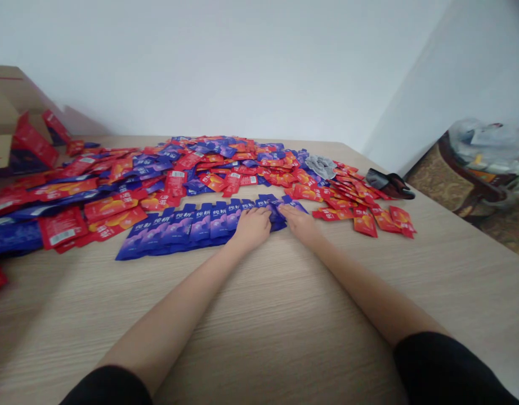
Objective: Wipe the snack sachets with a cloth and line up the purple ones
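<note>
A row of overlapping blue-purple sachets (200, 225) lies face up on the table in front of me. On the right part of this row rests my left hand (254, 224), palm down with its fingers laid out over the sachets. My right hand (299, 221) is at the row's right end, its fingers closed on a tilted blue sachet (296, 206). The two hands are close together but apart. Part of the sachets beneath the fingers is hidden.
Behind the row spreads a heap of mixed red and blue sachets (238, 163). A grey scrunchie (321, 166) lies on it. Loose red sachets (386, 219) and a dark glossy object (390, 183) are at right. An open cardboard box (27, 90) stands left.
</note>
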Demonstrator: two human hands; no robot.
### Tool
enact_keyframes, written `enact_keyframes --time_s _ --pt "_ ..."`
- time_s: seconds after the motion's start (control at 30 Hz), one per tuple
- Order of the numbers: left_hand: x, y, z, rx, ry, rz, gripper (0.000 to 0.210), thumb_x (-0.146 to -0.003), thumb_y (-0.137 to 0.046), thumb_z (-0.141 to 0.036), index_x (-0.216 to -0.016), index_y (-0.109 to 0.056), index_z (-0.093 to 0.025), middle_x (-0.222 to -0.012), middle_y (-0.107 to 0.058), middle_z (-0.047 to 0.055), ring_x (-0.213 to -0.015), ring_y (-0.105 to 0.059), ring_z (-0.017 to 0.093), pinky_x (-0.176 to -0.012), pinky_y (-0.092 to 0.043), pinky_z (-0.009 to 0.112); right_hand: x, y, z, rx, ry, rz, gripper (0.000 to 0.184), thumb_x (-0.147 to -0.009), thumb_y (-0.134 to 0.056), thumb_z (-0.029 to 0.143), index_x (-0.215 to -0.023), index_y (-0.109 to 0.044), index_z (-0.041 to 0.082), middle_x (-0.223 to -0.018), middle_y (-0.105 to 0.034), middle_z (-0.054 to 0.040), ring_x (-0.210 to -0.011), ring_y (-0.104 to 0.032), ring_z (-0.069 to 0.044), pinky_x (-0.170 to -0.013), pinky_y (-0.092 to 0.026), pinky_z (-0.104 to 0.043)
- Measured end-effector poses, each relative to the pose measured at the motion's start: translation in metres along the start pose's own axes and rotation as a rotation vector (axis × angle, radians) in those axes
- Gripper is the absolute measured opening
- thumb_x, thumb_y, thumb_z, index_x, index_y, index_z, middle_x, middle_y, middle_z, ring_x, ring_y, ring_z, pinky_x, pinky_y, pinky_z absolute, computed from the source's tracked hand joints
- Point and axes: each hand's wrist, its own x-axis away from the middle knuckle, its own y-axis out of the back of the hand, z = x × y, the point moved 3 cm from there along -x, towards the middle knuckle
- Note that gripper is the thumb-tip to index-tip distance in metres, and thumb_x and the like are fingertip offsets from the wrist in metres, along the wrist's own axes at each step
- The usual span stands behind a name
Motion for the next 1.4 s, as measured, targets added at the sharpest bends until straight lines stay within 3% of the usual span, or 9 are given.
enact_keyframes --time_s 0.1,0.27,0.43,0.57,0.77,1.0,1.13,1.23,1.4 --pt "0.003 -0.004 0.0 -0.035 0.003 -0.024 0.036 -0.093 -0.038 -0.019 -0.119 -0.063 -0.017 -0.127 -0.063 0.009 -0.116 -0.056 0.025 -0.102 -0.038 0.041 0.005 -0.01 0.005 -0.044 -0.053 0.06 0.044 -0.094 -0.043 0.026 -0.134 -0.059 0.017 -0.14 -0.055 -0.0128 -0.133 -0.049 -0.025 -0.112 -0.04 -0.045" --pt "0.005 -0.005 -0.006 -0.075 -0.003 -0.065 0.04 -0.096 -0.038 -0.027 -0.13 -0.055 -0.017 -0.132 -0.057 0.012 -0.12 -0.051 0.028 -0.101 -0.038 0.043 0.007 0.001 0.006 -0.083 -0.075 -0.007 0.042 -0.093 -0.048 0.034 -0.128 -0.063 0.018 -0.137 -0.057 -0.0143 -0.129 -0.051 -0.026 -0.11 -0.04 -0.046" --pt "0.006 -0.006 -0.008 -0.106 -0.027 -0.104 0.045 -0.097 -0.038 -0.032 -0.14 -0.047 -0.025 -0.15 -0.042 0.009 -0.131 -0.04 0.031 -0.103 -0.037 0.046 0.007 0.021 -0.025 0.041 -0.232 -0.138 0.045 -0.093 -0.043 0.033 -0.129 -0.059 0.011 -0.132 -0.056 -0.0183 -0.125 -0.05 -0.027 -0.108 -0.04 -0.046" --pt "0.007 -0.009 -0.007 -0.099 -0.045 -0.09 0.048 -0.098 -0.04 -0.037 -0.145 -0.043 -0.031 -0.151 -0.04 0.01 -0.131 -0.042 0.032 -0.104 -0.034 0.049 0.014 0.009 -0.036 0.088 -0.303 -0.075 0.046 -0.094 -0.036 0.027 -0.125 -0.06 0.003 -0.125 -0.06 -0.0237 -0.121 -0.052 -0.03 -0.107 -0.039 -0.049" --pt "0.018 -0.011 -0.004 -0.132 -0.095 -0.043 0.048 -0.096 -0.041 -0.05 -0.141 -0.05 -0.035 -0.149 -0.044 0.009 -0.131 -0.04 0.035 -0.108 -0.027 0.056 0.011 -0.018 -0.015 0.106 -0.27 -0.009 0.048 -0.094 -0.03 0.022 -0.131 -0.056 0.005 -0.132 -0.057 -0.022 -0.124 -0.05 -0.029 -0.108 -0.036 -0.047" --pt "0.039 0.003 0.005 -0.143 -0.03 -0.017 0.05 -0.095 -0.04 -0.053 -0.14 -0.051 -0.033 -0.15 -0.044 0.007 -0.131 -0.04 0.037 -0.106 -0.03 0.057 0.008 -0.027 0.01 0.082 -0.245 0.0 0.05 -0.095 -0.029 0.027 -0.135 -0.054 0.007 -0.135 -0.054 -0.0226 -0.124 -0.047 -0.032 -0.106 -0.038 -0.052" --pt "0.027 0.016 0.002 -0.111 0.028 -0.061 0.045 -0.098 -0.035 -0.048 -0.128 -0.061 -0.027 -0.143 -0.051 0.01 -0.126 -0.047 0.032 -0.105 -0.033 0.053 0.009 -0.026 0.017 0.059 -0.247 -0.02 0.05 -0.096 -0.03 0.03 -0.134 -0.054 0.008 -0.135 -0.053 -0.0213 -0.126 -0.047 -0.03 -0.107 -0.038 -0.05" --pt "0.007 0.02 -0.001 -0.035 -0.017 -0.145 0.043 -0.099 -0.035 -0.04 -0.132 -0.058 -0.024 -0.15 -0.043 0.009 -0.137 -0.036 0.03 -0.112 -0.027 0.05 0.008 -0.024 0.018 0.045 -0.233 -0.021 0.05 -0.097 -0.03 0.031 -0.134 -0.052 0.007 -0.137 -0.052 -0.0213 -0.129 -0.045 -0.029 -0.109 -0.037 -0.049" --pt "-0.01 -0.008 0.005 0.104 -0.011 -0.007 0.043 -0.097 -0.04 -0.033 -0.137 -0.053 -0.031 -0.154 -0.04 0.003 -0.144 -0.028 0.031 -0.117 -0.009 0.056 0.009 -0.022 0.017 0.018 -0.194 0.0 0.048 -0.097 -0.028 0.03 -0.133 -0.054 0.01 -0.134 -0.056 -0.0182 -0.127 -0.048 -0.027 -0.11 -0.036 -0.048"
